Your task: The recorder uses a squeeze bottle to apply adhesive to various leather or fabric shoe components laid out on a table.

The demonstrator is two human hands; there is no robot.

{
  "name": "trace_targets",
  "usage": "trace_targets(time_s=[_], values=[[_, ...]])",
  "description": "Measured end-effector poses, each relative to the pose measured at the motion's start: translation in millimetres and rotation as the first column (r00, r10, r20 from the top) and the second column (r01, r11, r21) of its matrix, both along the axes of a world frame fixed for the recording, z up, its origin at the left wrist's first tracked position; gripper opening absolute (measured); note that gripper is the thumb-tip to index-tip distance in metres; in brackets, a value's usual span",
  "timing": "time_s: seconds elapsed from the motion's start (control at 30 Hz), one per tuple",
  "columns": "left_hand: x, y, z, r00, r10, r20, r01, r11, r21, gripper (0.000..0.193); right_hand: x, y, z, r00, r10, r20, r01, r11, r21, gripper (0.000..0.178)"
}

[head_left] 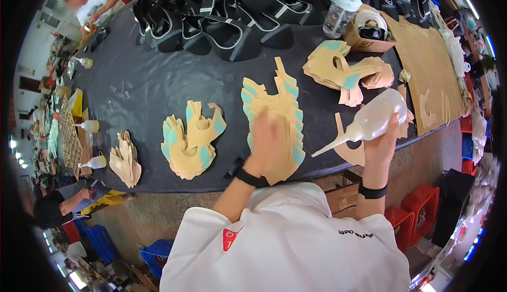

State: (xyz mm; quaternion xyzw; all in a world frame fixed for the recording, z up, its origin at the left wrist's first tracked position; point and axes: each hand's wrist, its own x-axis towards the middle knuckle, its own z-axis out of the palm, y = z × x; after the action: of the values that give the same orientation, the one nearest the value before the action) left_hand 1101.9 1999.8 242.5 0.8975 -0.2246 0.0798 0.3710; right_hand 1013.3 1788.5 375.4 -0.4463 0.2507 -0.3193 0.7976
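Note:
My left hand (266, 137) is over a fanned stack of tan shoe-upper pieces (289, 146) with teal patches along the edges. Its fingers are smeared by motion, so I cannot tell whether they grip a piece. Closed around a translucent squeeze bottle (379, 113), my right hand (390, 136) holds it tilted, the long thin nozzle pointing down and left. Below the bottle lies a single curved tan piece (353, 153). More piles of tan pieces sit nearby: a curved stack (198, 146) to the left, a pinkish bundle (125, 161) beyond it, and a larger stack (332, 67) at upper right.
Rows of black wedge sandals (227, 28) cover the dark table's (142, 88) far side. A clear tumbler (340, 14) stands beside a small cardboard box (369, 41). Brown sheet material (428, 75) covers the right end. Several squeeze bottles (91, 126) line the left edge. Other people work at left.

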Motion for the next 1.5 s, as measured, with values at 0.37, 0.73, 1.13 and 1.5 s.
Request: trace_targets(time_s=[0.37, 0.73, 1.13, 1.5], values=[[87, 91, 11, 0.828, 0.155, -0.538, -0.429, 0.794, -0.431, 0.014, 23, 26, 15, 0.988, 0.145, 0.058, -0.149, 0.987, 0.062, 0.056], [9, 48, 140, 0.596, -0.319, -0.737, -0.27, 0.785, -0.558, 0.016, 39, 27, 22, 0.993, 0.054, 0.102, -0.054, 0.999, 0.002, 0.052], [-4, 43, 154, 0.531, -0.432, -0.729, -0.184, 0.781, -0.597, 0.015, 33, 29, 22, 0.995, 0.047, 0.086, -0.044, 0.998, -0.039, 0.048], [-3, 46, 156, 0.504, -0.441, -0.742, -0.199, 0.777, -0.597, 0.015, 33, 32, 29, 0.993, 0.061, 0.097, -0.06, 0.998, -0.015, 0.046]])
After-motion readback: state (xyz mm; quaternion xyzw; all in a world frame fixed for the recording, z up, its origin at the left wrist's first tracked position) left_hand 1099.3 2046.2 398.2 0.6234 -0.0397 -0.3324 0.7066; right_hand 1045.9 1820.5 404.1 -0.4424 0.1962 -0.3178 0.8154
